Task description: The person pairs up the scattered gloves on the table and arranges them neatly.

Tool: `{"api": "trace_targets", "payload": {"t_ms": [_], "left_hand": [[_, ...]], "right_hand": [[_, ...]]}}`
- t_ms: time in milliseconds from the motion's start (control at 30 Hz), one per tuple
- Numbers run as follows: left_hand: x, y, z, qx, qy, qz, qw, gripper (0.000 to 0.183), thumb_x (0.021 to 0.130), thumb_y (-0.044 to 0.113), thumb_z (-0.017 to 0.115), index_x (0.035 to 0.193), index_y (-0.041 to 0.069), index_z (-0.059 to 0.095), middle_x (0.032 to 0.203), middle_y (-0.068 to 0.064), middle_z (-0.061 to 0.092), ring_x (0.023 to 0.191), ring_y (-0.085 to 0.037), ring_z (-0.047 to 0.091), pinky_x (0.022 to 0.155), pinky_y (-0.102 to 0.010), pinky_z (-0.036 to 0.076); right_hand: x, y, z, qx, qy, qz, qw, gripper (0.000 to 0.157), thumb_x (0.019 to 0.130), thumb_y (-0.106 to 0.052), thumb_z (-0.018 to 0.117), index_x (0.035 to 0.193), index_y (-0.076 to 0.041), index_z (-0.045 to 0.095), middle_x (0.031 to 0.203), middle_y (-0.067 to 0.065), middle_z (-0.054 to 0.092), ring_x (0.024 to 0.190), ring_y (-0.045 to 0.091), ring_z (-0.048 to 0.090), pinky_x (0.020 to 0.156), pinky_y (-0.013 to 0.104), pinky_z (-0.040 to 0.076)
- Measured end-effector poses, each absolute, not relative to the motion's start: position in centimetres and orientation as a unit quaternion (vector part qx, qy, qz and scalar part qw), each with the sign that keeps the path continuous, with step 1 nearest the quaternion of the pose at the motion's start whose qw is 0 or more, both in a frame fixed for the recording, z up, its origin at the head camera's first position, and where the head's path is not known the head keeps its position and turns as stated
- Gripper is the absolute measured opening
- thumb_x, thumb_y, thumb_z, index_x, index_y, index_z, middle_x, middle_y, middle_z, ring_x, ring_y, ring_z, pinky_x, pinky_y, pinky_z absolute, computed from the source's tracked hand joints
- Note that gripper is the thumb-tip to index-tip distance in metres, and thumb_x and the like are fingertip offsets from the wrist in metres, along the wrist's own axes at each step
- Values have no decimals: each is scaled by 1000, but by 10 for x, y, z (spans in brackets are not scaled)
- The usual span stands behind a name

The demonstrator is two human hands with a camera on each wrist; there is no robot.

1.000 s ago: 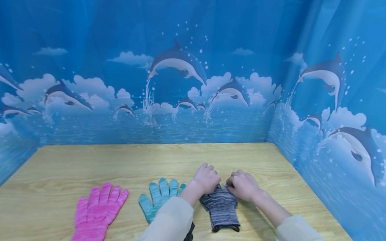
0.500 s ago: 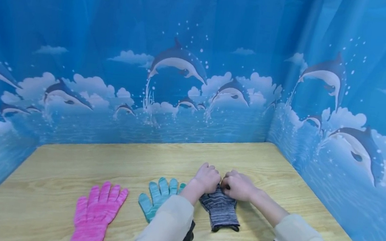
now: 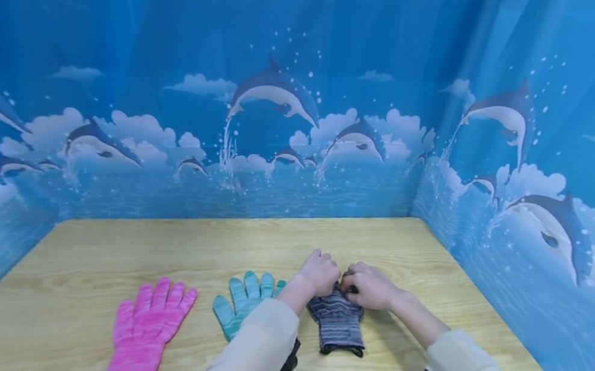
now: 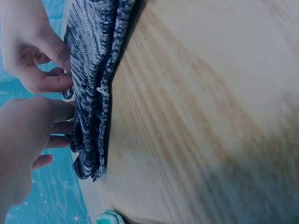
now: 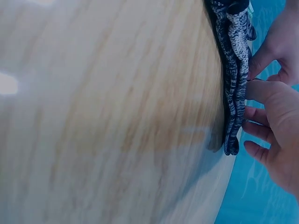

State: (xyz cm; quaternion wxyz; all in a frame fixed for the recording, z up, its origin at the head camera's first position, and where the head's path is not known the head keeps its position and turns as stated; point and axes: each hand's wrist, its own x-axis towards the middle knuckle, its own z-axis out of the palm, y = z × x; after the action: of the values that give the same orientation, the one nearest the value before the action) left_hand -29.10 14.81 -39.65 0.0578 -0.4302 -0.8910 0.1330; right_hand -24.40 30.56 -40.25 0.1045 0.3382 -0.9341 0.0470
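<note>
A grey-and-black knit glove (image 3: 340, 323) lies on the table, its dark cuff towards me. At its finger end my left hand (image 3: 319, 273) pinches the knit with curled fingers. Close beside it, my right hand (image 3: 371, 286) has thumb and fingers bent onto the glove's fingers, which both hands largely cover. Seen from the left wrist, the glove (image 4: 91, 70) shows layered edges, and the right thumb and index finger meet at its side. In the right wrist view the right hand's fingertips touch the edge of the glove (image 5: 237, 70).
A teal glove (image 3: 241, 309) lies to the left, partly behind my left sleeve (image 3: 259, 345). Farther left lies a pink glove (image 3: 148, 330), fingers pointing away. Blue dolphin-print curtains (image 3: 197, 102) stand along the back and right edges of the wooden table (image 3: 171, 251).
My right hand has moved left, closing the gap to my left hand at the glove's finger end. The grey glove's cuff has shifted slightly left. The other gloves have stayed put.
</note>
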Motion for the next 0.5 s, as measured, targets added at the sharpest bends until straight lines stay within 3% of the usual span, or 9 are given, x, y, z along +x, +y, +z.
{"api": "trace_targets", "payload": {"t_ms": [267, 500], "left_hand": [[-289, 142, -389, -468, -867, 138, 101, 16, 90, 30, 56, 85, 25, 69, 87, 9, 64, 84, -12, 53, 80, -31, 37], [-285, 140, -389, -497, -853, 142, 77, 16, 90, 29, 57, 80, 25, 69, 83, 10, 64, 85, -11, 54, 83, -30, 37]], "right_hand": [[-239, 310, -399, 280, -949, 42, 135, 10, 74, -10, 70, 84, -10, 71, 82, -1, 58, 76, 18, 53, 65, 33, 46], [-238, 308, -403, 269, -953, 11, 141, 3, 75, -17, 72, 76, -14, 70, 79, -2, 60, 73, 18, 52, 62, 32, 45]]}}
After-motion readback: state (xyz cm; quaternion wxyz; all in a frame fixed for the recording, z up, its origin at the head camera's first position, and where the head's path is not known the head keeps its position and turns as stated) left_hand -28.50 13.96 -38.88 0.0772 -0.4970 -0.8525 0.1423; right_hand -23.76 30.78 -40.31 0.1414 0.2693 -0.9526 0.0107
